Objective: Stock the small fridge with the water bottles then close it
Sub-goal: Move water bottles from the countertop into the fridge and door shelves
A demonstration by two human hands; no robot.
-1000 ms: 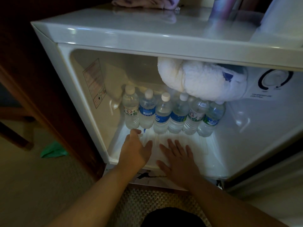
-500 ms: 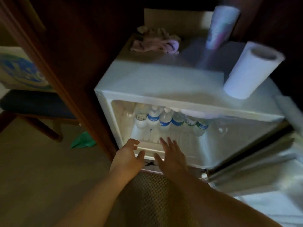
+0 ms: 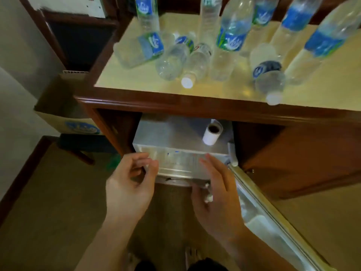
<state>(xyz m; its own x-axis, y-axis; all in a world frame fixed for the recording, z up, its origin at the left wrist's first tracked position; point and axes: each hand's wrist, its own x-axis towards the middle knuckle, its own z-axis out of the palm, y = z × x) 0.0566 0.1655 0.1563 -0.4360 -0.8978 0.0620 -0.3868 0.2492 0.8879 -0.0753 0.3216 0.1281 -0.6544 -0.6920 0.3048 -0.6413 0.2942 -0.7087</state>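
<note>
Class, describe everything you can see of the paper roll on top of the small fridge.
The paper roll is white, with a dark hollow core showing at its upper end. It looks like soft tissue or kitchen paper. It stands tilted in this view on the grey top of the fridge, toward the right side, under the wooden counter. Only the fridge top touches it; neither hand is near it.

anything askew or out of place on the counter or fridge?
Yes. Several clear plastic water bottles lie tipped on the beige countertop; one capped bottle pokes its white cap past the front edge. A white paper roll sits atop the open white fridge.
</note>
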